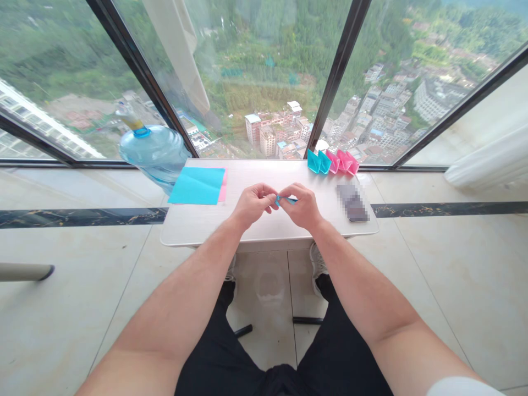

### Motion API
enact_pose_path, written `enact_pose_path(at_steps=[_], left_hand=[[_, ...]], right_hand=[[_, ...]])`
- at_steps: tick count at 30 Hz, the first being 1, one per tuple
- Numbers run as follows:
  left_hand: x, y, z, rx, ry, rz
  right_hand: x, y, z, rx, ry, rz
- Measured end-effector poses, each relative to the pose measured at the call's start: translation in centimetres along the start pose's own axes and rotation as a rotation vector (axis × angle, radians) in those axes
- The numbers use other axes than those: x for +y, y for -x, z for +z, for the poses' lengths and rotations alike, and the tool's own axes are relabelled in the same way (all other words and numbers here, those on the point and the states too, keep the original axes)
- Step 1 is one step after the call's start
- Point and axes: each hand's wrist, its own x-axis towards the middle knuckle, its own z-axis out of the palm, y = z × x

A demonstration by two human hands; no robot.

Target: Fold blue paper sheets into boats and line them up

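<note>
A small folded blue paper (279,200) is pinched between the fingertips of the left hand (253,204) and the right hand (304,205), over the white table (190,228). Tabletop is left between the left hand and the blue sheet (193,186), and between the right hand and the smartphone (353,203). The far edge is lined by pink folded papers (342,163). The pink sheet (223,190) is mostly covered; the small paper's form is obscured by fingers; the smartphone is pixelated.
</note>
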Motion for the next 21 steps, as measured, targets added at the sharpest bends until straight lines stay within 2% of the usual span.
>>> enact_pose_path(at_steps=[6,11,21], left_hand=[[-0.32,-0.20,0.22,0.114,-0.070,0.007],[-0.26,-0.18,0.49,0.122,-0.079,-0.005],[0.55,0.22,0.83,0.094,-0.008,-0.112]], right_hand=[[-0.22,-0.17,-0.08,0.073,-0.129,0.170],[-0.20,-0.26,-0.11,0.062,-0.190,0.216],[0.08,-0.10,-0.16,0.061,-0.140,0.033]])
